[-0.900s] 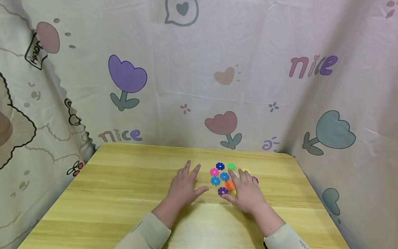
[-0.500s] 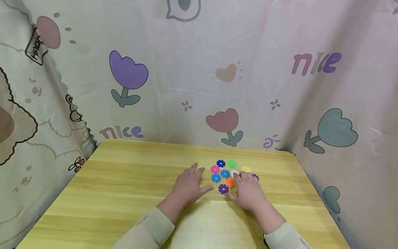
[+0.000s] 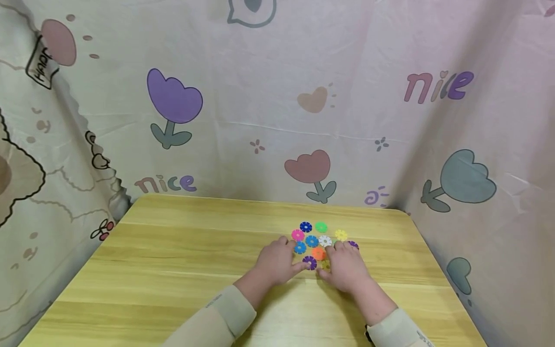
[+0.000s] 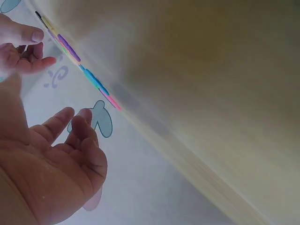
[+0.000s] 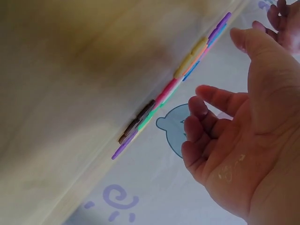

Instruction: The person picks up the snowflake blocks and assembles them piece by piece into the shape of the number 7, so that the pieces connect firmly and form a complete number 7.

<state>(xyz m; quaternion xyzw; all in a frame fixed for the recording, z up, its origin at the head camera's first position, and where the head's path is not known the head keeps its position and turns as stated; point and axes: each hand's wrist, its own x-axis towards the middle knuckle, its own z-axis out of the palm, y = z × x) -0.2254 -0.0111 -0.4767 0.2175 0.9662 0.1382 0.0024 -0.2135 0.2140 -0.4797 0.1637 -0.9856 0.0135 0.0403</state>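
Purple disc (image 3: 312, 262) lower centre-frame, between left hand (image 3: 276, 260) and right hand (image 3: 347, 266), presumably for easy reach; both loosely curled, empty.

Left forearm (image 3: 248, 289) and right forearm (image 3: 376, 301) both slant inward, pointing toward the far edge of the table (image 3: 173, 265)! Left hand (image 3: 276, 261) and right hand (image 3: 347, 266) hover side by side, backs up, a gap between them, the right one closer to the table's right edge. Thumbs (image 3: 299, 268) aim at each other, spread wide, while fingers (image 5: 220, 97) bend loosely.
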